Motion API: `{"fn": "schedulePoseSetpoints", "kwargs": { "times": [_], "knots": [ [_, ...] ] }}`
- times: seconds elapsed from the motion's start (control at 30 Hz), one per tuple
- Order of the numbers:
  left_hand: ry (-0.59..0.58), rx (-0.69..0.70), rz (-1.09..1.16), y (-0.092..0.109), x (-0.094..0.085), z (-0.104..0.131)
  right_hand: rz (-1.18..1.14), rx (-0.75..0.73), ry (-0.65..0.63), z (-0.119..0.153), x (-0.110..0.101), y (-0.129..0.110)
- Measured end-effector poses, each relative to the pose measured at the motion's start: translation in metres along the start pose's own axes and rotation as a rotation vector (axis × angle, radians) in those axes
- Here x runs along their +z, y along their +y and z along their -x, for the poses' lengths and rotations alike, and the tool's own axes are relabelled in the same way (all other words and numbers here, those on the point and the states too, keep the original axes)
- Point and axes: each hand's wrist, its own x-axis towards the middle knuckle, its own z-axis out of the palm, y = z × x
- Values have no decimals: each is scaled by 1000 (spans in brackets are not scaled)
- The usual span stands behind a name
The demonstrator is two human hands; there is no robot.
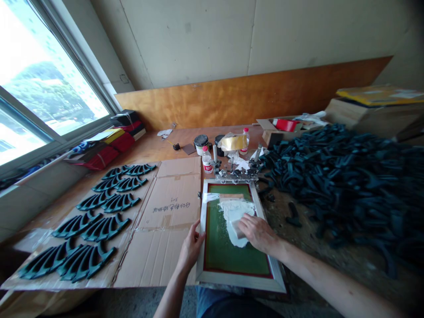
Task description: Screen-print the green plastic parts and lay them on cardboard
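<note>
A screen printing frame with a green mesh lies in front of me, its far end under a metal hinge clamp. My left hand grips the frame's left rail, thumb on the side near the mesh. White ink is spread in a patch on the upper middle of the mesh. In my right hand is a pale squeegee, pressed against the ink; my fingers hide part of it. A strip of wood-coloured material lies across the mesh beyond the ink.
On the left, cardboard carries rows of dark fan-shaped pieces. A large heap of dark curved parts fills the right side. Behind the frame stand a plastic bottle, an ink tub and a tape roll.
</note>
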Motion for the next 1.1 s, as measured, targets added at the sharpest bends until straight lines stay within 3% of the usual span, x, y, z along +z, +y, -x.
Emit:
{"fn": "schedulePoseSetpoints", "kwargs": {
  "times": [0.07, 0.17, 0.23, 0.3, 0.4, 0.5, 0.57, 0.67, 0.77, 0.83, 0.97, 1.03, 1.1],
  "knots": [
    [10, 7, 10, 4, 0, 2, -44, -166, -26, 11, -6, 0],
    [27, 4, 37, 7, 1, 3, -142, -236, -116, 15, -20, 9],
    [48, -10, 44, 7, 2, 3, -187, -171, -123, 10, -24, 13],
    [68, -21, 53, 7, 3, 3, -175, -97, -46, 7, -18, 12],
    [74, -17, 79, 8, 2, 3, -151, -120, 68, 14, -7, 2],
    [78, -5, 100, 11, 0, 4, -225, -153, 3, 22, -11, -1],
    [81, -4, 123, 15, -1, 5, -285, -98, -47, 12, -22, 6],
    [77, -22, 170, 28, -5, 8, -329, 59, -8, -27, -39, 22],
    [57, -58, 250, 55, -18, 15, -230, 267, 19, -64, -53, 43],
    [17, -86, 302, 81, -30, 21, -127, 363, 86, -69, -63, 60],
    [47, -59, 408, 142, -47, 20, -146, 545, 393, -25, -69, 101],
    [102, 57, 506, 172, -49, 9, -229, 650, 399, 6, -53, 109],
    [101, 167, 572, 201, -49, -7, -302, 648, 278, 31, -25, 101]
  ]
}}
